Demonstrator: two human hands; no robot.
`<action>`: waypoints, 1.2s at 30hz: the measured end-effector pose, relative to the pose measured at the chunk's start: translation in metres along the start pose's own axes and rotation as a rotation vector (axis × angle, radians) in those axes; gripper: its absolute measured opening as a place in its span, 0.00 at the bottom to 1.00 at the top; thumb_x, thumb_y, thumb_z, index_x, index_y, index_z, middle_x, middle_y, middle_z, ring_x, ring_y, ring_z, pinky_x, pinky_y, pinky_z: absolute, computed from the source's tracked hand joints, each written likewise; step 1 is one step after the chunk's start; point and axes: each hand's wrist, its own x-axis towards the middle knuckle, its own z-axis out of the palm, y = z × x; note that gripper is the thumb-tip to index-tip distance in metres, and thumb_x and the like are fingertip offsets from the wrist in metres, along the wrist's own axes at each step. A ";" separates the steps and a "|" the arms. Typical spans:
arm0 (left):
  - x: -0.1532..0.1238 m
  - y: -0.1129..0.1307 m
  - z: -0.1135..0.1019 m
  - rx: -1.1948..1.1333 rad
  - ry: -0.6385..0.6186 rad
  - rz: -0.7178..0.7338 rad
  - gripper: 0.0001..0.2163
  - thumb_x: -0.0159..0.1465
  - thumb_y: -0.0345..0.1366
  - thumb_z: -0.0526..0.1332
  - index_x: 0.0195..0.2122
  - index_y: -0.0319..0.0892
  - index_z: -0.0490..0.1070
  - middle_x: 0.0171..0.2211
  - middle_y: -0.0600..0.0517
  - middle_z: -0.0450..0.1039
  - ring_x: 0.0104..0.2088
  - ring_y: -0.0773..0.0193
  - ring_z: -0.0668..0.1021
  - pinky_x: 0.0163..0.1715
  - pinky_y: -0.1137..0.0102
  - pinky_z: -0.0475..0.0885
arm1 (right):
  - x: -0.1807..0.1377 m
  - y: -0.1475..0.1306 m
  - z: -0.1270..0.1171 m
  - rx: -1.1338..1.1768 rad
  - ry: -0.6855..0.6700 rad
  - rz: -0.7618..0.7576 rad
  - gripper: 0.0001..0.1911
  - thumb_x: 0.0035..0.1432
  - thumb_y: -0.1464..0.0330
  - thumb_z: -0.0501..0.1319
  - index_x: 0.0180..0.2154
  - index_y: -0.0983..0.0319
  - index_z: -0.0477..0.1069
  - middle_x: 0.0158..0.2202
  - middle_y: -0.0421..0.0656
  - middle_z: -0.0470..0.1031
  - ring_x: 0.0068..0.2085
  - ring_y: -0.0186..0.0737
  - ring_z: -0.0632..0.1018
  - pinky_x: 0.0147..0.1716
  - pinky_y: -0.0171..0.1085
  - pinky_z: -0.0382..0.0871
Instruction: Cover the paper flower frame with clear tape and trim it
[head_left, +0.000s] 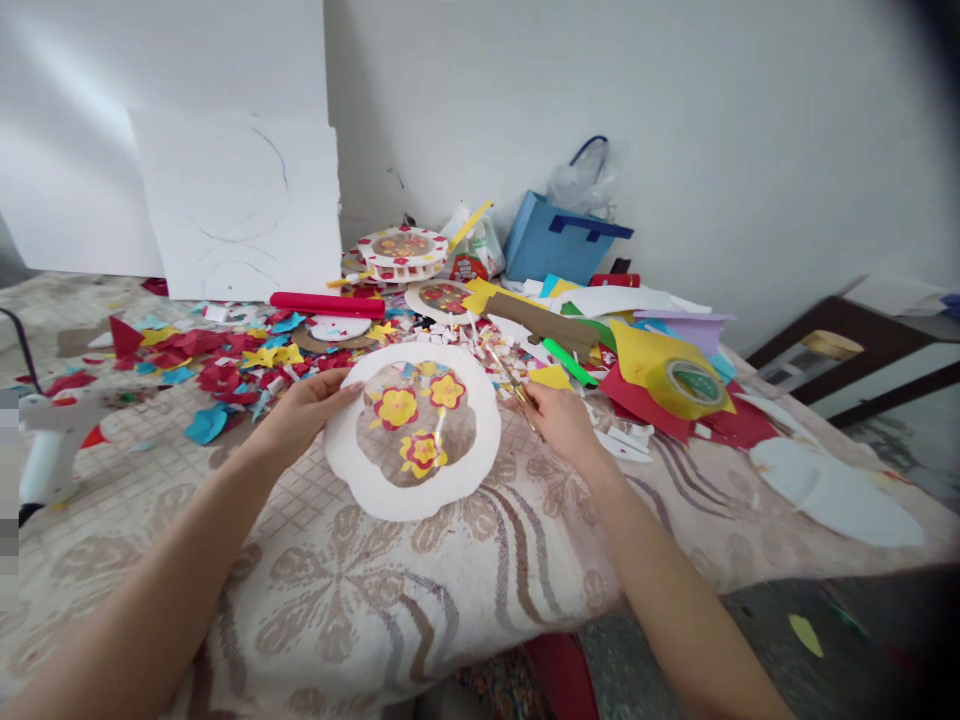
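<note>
At the left edge, a blocky patch hides part of what looks like a white glue gun [56, 440]. The left hand's [319, 405] fingertips are hidden behind the white scalloped disc [420, 452]; farther right, the blades of the scissors [516, 385] blur into the scraps behind, and darkness swallows the upper right corner.

A patterned cloth [345, 640] covers the table. White boards [240, 200] stand at its back left; red, blue and yellow paper scraps [217, 375] spread beside a red roll [327, 305]. A blue bag [551, 240] sits against the pale wall [712, 120], with a tape roll [691, 385] nearer the right.

The left hand pinches the disc's left rim between thumb and fingers, holding it tilted above the cloth, its clear window showing three yellow-and-red flowers. The right hand [559, 420] curls round the scissors' handles, just beside the disc; I cannot tell whether the blades are parted.
</note>
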 end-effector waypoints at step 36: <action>-0.003 0.002 0.000 0.021 -0.026 -0.011 0.20 0.52 0.39 0.69 0.46 0.43 0.72 0.35 0.50 0.80 0.26 0.63 0.80 0.22 0.75 0.75 | -0.007 0.010 -0.009 0.543 -0.261 -0.130 0.24 0.59 0.48 0.50 0.23 0.60 0.54 0.17 0.35 0.54 0.21 0.32 0.58 0.22 0.33 0.49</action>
